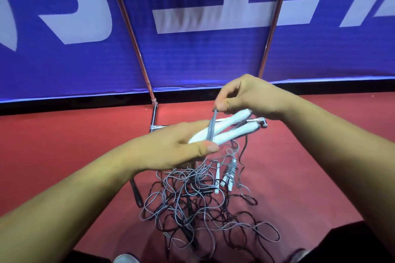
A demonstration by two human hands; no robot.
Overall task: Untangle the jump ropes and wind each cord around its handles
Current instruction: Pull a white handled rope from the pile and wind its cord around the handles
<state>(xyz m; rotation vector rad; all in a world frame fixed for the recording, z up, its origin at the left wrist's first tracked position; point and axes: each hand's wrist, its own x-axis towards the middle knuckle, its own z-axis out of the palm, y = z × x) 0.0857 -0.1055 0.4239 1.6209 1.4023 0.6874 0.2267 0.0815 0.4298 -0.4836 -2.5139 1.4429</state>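
At the very bottom of the view, two shoe tips (126,258) show at the near edge of the red floor (64,156). Just beyond them lies a tangle of cords (198,205), grey and black loops crossing over one another so that single ropes cannot be told apart. A black handle (136,195) lies at the left edge of the heap, and another black one is partly buried under the loops near its front. On the far right side of the heap lie white handles (222,176), one of them with grey cord already coiled around it.

Above the heap, the left hand (171,147) is closed around the near ends of a pair of white handles (226,127), thumb pressed on top, with a grey cord (211,126) crossing over them. The right hand (245,96) pinches that cord between thumb and forefinger just above the handles, its other fingers curled over their far ends. More cord hangs from the handles down to the heap, and both forearms hide part of the floor on either side.

Behind the hands a metal frame (154,117) stands on the floor, its poles rising in front of a blue banner (192,53) with large white shapes.
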